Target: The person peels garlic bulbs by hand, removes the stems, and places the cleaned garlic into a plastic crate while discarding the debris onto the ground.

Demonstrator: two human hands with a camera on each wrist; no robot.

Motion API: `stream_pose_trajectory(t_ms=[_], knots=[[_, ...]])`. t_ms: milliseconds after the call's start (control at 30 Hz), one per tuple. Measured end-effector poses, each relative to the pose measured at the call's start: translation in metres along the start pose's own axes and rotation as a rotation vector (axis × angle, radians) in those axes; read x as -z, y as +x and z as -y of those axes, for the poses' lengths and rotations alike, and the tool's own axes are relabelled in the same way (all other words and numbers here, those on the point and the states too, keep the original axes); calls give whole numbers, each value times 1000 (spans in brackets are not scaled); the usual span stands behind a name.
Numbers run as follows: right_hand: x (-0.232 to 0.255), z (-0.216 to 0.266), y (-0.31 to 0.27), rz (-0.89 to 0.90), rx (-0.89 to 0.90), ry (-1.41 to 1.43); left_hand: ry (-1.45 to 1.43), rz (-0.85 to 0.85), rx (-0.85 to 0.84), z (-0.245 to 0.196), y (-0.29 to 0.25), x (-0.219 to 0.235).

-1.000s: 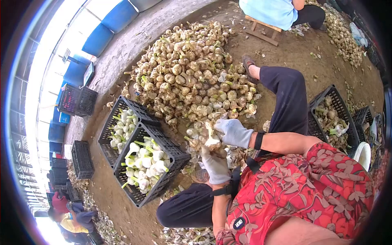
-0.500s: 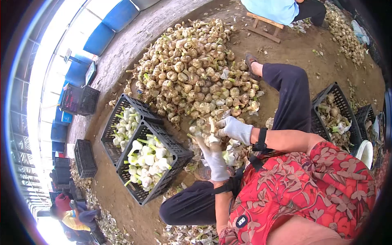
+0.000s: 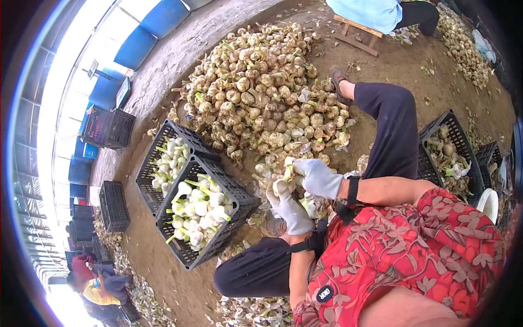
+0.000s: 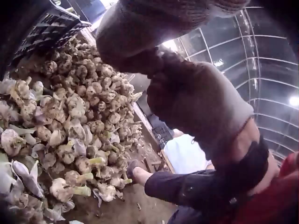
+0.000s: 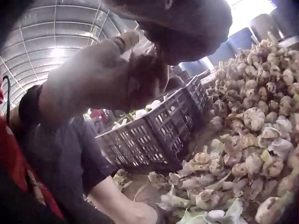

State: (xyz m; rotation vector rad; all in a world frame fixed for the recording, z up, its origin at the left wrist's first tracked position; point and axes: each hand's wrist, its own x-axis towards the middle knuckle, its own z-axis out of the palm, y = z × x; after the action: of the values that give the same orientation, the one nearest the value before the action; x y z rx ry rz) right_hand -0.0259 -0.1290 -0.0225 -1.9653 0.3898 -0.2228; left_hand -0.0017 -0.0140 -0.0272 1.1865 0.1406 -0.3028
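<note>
You can see a person in light blue (image 3: pixel 364 12) seated on a wooden stool (image 3: pixel 355 24). Right of the stool lies a pale plastic bag (image 3: pixel 484 47); well left of it, blue panels or barrels (image 3: pixel 135 48). Below and right of it, your white bucket (image 3: pixel 488 205).

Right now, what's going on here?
A seated person in pale gloves is handling a garlic bulb: the left hand holds it, with the right hand close against it at the stem end. A big heap of soiled garlic lies in front. Beside it, two black crates hold cleaner white bulbs, some with green stems.
</note>
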Motion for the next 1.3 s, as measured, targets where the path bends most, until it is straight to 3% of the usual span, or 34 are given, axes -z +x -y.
stream_pose_trajectory(t_ms=[67,167,200,300,333,367,433,467,500,567,600,700,800,933,1033,1067,1167,1200,1300], knots=[[2,-4,10,-88,41,-81,-84,66,91,-17,-6,-4],[7,-41,44,-135,-119,-20,-220,249,124,-27,-14,-5],[11,-34,43,-202,-29,-115,-257,256,191,-21,-15,-1],[27,-30,44,-127,-3,-333,-376,242,256,-15,-10,8],[34,-36,49,-163,-46,-361,-416,209,267,-22,-12,4],[44,-56,58,-222,-83,-410,-459,287,289,-23,-10,10],[68,-59,61,298,-59,-912,-548,442,322,-22,-7,24],[72,-54,54,656,-92,-1059,-522,421,298,-20,-6,26],[69,-53,49,767,-74,-1085,-487,385,287,-20,-5,27],[71,-24,31,557,165,-867,-429,315,264,-20,-5,28],[67,-13,31,498,185,-716,-358,209,203,-24,-9,21],[65,35,14,301,335,-353,-345,120,191,-28,-10,15],[45,41,4,132,493,-397,-258,255,106,-26,-8,15],[33,40,2,66,491,-571,-196,111,157,-28,-11,3],[27,23,9,1,375,-326,-399,349,384,-21,3,31],[28,20,14,12,253,-158,-398,392,420,-22,3,33],[28,17,16,-40,176,-155,-418,205,301,-25,-6,14],[31,23,11,-43,152,-154,-472,353,225,-23,-4,19],[25,41,-9,-45,457,-197,-394,555,145,-26,-4,18]])
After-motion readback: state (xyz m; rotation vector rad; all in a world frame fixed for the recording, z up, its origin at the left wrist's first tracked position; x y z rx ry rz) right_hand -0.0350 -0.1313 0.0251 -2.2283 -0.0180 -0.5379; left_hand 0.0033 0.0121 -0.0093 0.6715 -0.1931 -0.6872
